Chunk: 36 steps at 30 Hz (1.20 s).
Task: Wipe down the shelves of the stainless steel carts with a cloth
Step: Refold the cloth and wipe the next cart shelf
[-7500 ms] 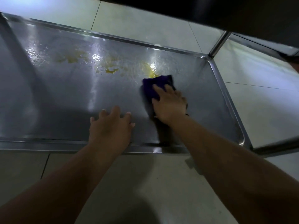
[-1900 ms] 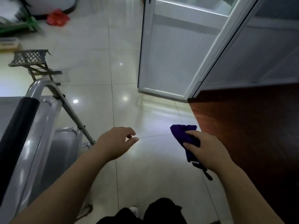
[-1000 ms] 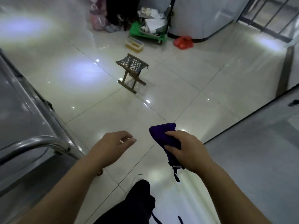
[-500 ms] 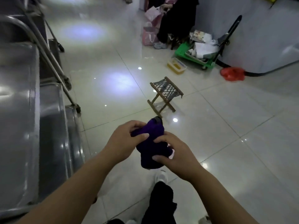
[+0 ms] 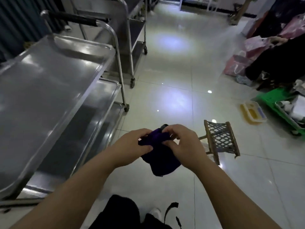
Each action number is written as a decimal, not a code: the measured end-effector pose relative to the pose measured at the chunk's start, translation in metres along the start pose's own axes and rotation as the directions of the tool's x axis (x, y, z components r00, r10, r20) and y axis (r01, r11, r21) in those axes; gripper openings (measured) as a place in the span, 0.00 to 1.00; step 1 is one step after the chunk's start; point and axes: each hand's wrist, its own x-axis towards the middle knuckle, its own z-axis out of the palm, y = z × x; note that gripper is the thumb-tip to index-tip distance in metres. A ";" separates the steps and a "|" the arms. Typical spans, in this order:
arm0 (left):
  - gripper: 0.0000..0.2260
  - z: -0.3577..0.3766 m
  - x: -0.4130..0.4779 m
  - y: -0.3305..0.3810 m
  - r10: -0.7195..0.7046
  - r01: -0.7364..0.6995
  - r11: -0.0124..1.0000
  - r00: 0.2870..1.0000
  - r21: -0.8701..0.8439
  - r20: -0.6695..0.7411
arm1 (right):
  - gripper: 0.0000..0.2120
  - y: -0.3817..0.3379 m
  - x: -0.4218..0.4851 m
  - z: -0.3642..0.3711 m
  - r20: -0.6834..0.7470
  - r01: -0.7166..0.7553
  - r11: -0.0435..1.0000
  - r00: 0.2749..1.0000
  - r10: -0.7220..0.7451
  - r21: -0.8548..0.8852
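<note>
A purple cloth (image 5: 158,159) hangs bunched between both hands over the tiled floor, in front of my body. My left hand (image 5: 130,146) grips its left side with curled fingers and thumb. My right hand (image 5: 183,142) pinches its upper right edge. A stainless steel cart stands to my left, its top shelf (image 5: 41,90) bare and shiny, with a lower shelf (image 5: 92,116) showing beneath it. A second steel cart (image 5: 132,25) stands behind it, further back.
A small folding stool (image 5: 221,139) with a woven seat stands just right of my hands. A yellow tub (image 5: 252,113), a green trolley (image 5: 283,104) and pink bags (image 5: 239,63) with a seated person sit along the right. Glossy floor tiles run ahead between the carts and these things.
I left the low shelf, stood and turned around the room. The cloth, first held in my right hand alone, is now gripped by both hands. The carts have come into view on my left.
</note>
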 end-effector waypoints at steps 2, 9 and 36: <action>0.12 -0.012 0.006 -0.005 -0.078 0.071 0.995 0.992 -0.071 -0.100 | 0.14 -0.002 0.025 0.009 -0.028 0.112 0.993 0.993 -0.113 -0.030; 0.06 -0.045 0.039 -0.037 -0.211 0.152 0.975 0.856 -0.160 -0.472 | 0.34 0.015 0.101 0.058 0.297 0.197 0.979 0.933 -0.202 0.048; 0.13 -0.051 0.145 -0.150 -0.844 0.643 0.517 0.272 -0.565 -0.463 | 0.41 0.089 0.372 0.194 0.967 0.680 0.731 0.219 -0.128 -0.057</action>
